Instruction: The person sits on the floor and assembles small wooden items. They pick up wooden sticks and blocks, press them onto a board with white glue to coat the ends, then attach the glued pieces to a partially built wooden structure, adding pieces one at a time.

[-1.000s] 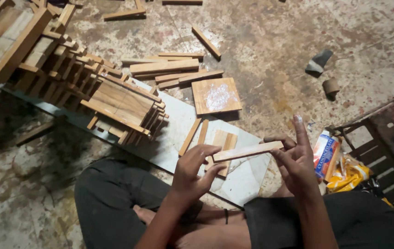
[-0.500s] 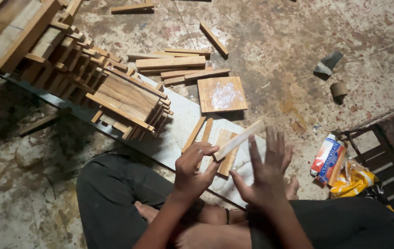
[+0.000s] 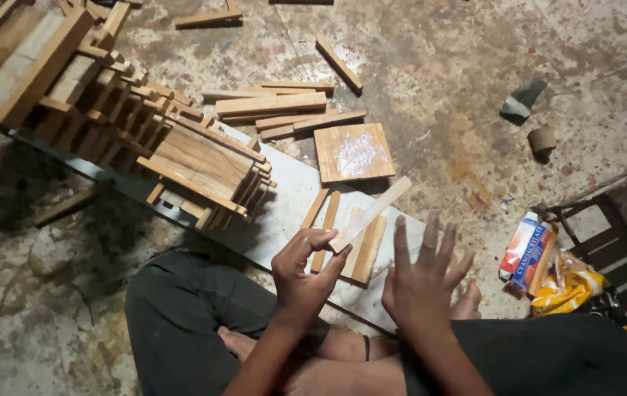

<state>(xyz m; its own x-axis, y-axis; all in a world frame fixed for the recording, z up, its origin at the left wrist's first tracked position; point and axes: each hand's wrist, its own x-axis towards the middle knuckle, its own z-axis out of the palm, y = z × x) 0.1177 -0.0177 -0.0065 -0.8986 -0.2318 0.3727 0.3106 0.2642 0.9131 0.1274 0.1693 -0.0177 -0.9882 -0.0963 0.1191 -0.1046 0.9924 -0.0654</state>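
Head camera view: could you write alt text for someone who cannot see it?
Seen from above, a person sitting cross-legged pinches one end of a thin wooden strip in the left hand, while the right hand is spread open beside it. Stacked wooden pieces and a square wooden tile lie on the stained floor.

Pale tan wooden strip (image 3: 372,213)

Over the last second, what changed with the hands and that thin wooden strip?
The right hand let go of the thin wooden strip and now hangs open beside it, fingers spread. The left hand alone holds the strip by its lower end, and it has swung from nearly level to slanting up to the right. The square wooden tile, the stacked wooden frames and the slats on the board stayed put.
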